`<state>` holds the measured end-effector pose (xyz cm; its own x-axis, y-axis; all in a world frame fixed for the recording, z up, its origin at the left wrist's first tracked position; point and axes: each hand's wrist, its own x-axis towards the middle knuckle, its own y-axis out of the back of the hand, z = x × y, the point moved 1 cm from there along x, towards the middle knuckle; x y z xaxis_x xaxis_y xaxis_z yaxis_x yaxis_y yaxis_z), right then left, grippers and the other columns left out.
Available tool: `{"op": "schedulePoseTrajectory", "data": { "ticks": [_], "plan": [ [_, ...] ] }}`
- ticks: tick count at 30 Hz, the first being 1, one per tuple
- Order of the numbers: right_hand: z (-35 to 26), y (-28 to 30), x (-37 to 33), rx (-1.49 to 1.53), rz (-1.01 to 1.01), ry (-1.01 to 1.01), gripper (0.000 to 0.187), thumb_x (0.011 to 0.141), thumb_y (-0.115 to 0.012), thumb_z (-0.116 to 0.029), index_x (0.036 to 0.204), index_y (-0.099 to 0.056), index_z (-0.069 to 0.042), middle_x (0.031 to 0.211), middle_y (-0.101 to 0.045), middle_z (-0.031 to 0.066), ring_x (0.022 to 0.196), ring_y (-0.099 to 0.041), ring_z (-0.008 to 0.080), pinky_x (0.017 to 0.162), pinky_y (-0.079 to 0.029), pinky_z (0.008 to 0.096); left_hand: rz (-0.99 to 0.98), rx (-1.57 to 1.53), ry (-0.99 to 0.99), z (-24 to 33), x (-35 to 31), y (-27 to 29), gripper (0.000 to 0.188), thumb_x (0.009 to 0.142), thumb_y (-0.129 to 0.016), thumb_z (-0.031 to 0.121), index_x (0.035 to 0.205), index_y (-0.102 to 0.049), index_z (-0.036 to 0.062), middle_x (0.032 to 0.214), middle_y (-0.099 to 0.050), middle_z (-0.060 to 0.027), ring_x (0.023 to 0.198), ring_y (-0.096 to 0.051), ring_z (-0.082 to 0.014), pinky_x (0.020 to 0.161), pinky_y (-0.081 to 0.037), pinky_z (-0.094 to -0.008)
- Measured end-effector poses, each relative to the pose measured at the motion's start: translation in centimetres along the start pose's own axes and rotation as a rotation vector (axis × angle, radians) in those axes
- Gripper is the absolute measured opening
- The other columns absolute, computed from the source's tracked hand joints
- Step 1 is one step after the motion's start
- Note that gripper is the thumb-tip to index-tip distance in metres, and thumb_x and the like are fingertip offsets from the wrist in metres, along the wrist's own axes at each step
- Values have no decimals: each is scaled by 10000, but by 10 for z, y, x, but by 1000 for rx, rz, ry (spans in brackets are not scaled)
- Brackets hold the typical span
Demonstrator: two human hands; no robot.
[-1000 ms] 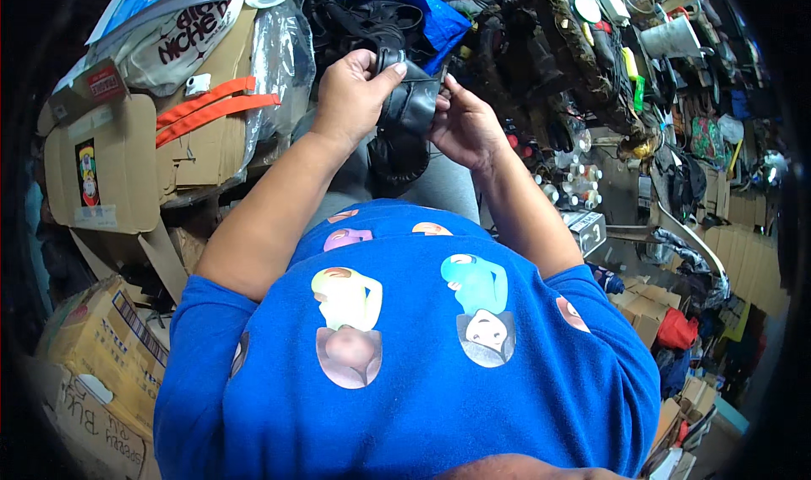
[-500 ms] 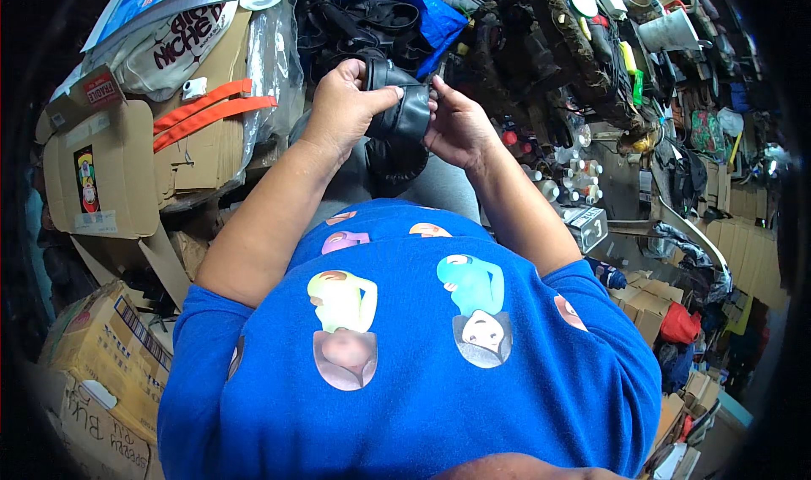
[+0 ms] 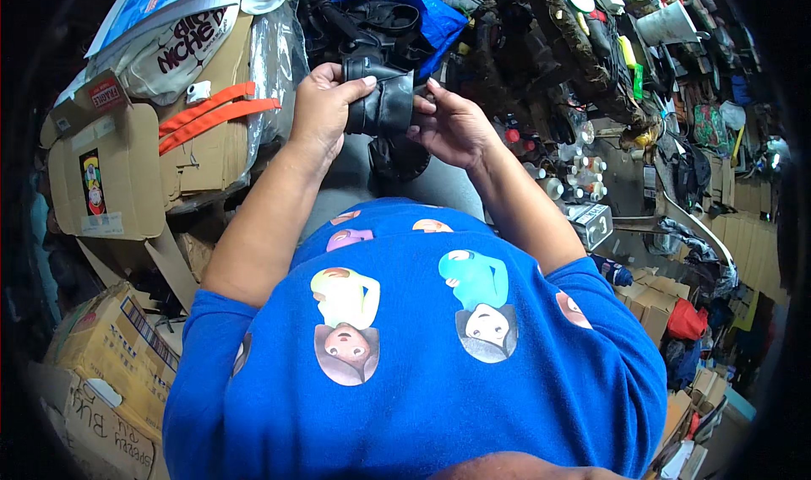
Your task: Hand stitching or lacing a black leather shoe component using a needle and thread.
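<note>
A shiny black leather-like piece (image 3: 387,105) with a seam and a stiff upright edge is held up over my lap. My left hand (image 3: 319,113) grips its left side, thumb pressed on top and fingers behind. At its right edge is my right hand (image 3: 459,130), thumb and curled fingers pinched together; whatever they hold is too small to make out. A rounded black part (image 3: 399,159) hangs below the piece, between my grey-clad thighs. Whether the two black parts are joined is hidden.
Black straps and bags (image 3: 372,24) lie ahead beside a blue plastic bag (image 3: 435,24). On the left stand cardboard boxes (image 3: 110,172) with orange strips (image 3: 207,117). Bottles (image 3: 583,176) and a cluttered rack (image 3: 583,66) are to the right.
The black piece has shifted left with my left hand and turned, showing more of its face and edge. My right hand now sits slightly apart from it, fingers more curled.
</note>
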<state>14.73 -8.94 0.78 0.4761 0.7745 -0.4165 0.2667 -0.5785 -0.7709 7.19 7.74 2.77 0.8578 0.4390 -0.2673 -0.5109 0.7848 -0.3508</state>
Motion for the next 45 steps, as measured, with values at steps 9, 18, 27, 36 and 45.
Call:
{"op": "schedulePoseTrajectory", "data": {
  "ticks": [9,18,27,36,45],
  "plan": [
    [-9,3,-9,-406,27,20,242,884,-560,-267,1002,-623,-65,780,-552,-26,706,-489,80,751,-415,299,-67,219,-109,17,-4,4,119,824,-643,23,906,-557,20,813,-640,-65,687,-615,-90,641,-511,-227],
    [-10,-4,-2,-1348,-78,268,214,908,-597,-242,860,-592,-33,761,-498,-37,709,-435,56,636,-378,230,-48,358,-145,19,-10,3,109,821,-653,49,881,-569,12,793,-634,-59,669,-597,-76,613,-485,-209],
    [4,-26,-5,-1314,-19,512,323,878,-608,-277,692,-566,-16,603,-482,49,584,-465,149,564,-395,311,-26,242,-59,4,16,14,137,831,-650,106,877,-585,-6,758,-635,-67,649,-591,-104,609,-480,-240],
    [9,-5,-2,-1624,79,701,318,866,-586,-305,708,-616,-30,631,-568,136,578,-558,259,554,-435,375,102,510,-130,-13,52,21,145,780,-687,97,855,-609,0,782,-628,-57,677,-587,-134,640,-466,-248],
    [-32,12,-19,-1022,209,500,422,862,-612,-393,1059,-652,-21,955,-625,108,951,-574,177,875,-436,301,19,519,-373,48,21,21,183,827,-672,84,906,-528,4,789,-636,-67,659,-590,-81,597,-474,-214]
  ]
}}
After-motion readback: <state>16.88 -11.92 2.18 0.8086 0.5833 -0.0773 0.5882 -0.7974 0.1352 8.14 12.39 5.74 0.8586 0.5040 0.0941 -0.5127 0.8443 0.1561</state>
